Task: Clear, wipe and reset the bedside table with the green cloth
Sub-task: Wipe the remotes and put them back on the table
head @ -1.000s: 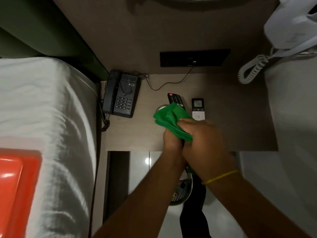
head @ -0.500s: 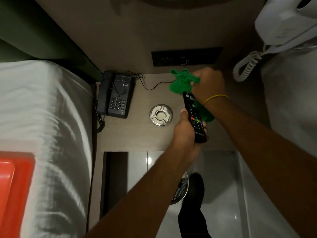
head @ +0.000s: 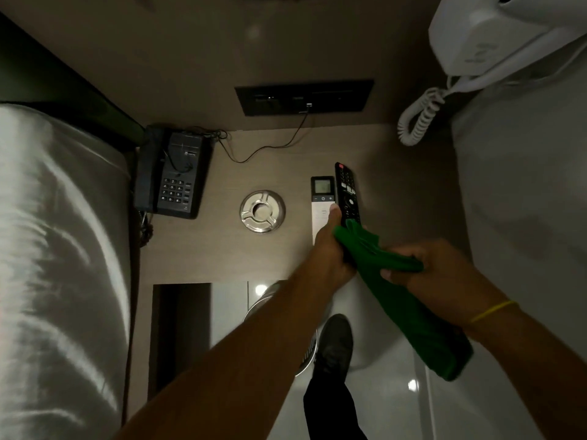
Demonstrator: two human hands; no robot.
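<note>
Right of the ashtray (head: 262,211), left hand (head: 330,252) grips the black remote (head: 347,193); right hand (head: 435,274), clutching the green cloth (head: 397,281), should rub firmly along it.

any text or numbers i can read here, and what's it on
Black phone keypad: digits "1" to "9", faint.
Phone's small white brand label: too blurred to read.
White remote: "-" and "+" signs; its screen is unreadable.
Black remote: button markings too small.
White wall phone: embossed mark, illegible.
</note>
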